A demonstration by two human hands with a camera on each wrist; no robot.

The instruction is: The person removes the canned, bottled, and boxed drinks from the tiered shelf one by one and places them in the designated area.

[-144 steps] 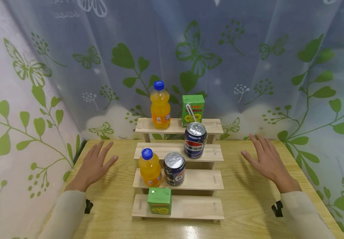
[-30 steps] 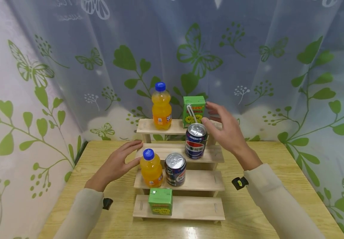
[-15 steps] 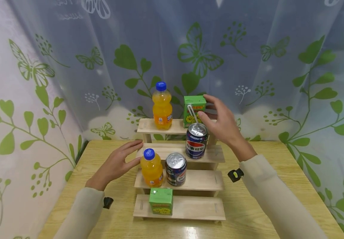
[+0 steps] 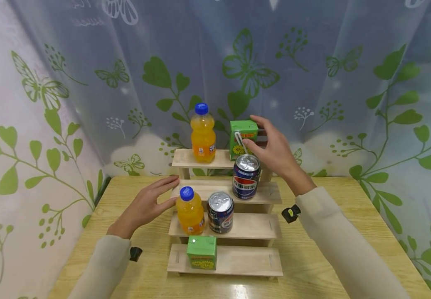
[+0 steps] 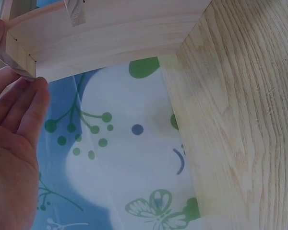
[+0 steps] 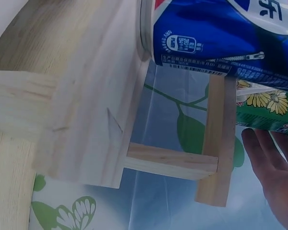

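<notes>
My right hand (image 4: 275, 153) grips a green drink carton (image 4: 242, 126) at the right of the top step of a wooden tiered stand (image 4: 208, 187). The thumb is on its front beside the white straw, the fingers behind. The right wrist view shows fingertips at the carton's lower edge (image 6: 264, 117). My left hand (image 4: 144, 205) holds the left end of the stand's second step from the top, thumb and fingers on opposite edges in the left wrist view. Just in front of the carton, one step down, stands a dark blue cola can (image 4: 245, 182).
An orange soda bottle (image 4: 202, 143) stands left on the top step. Lower, another orange soda bottle (image 4: 190, 211) and a second cola can (image 4: 220, 216) stand side by side. A small green carton (image 4: 202, 253) sits on the bottom step. A patterned curtain (image 4: 185, 37) hangs behind.
From wide apart over the table, both hands have moved in to the stand. The left has taken its step's end; the right has closed round the upper carton, its thumb sliding left across the front.
</notes>
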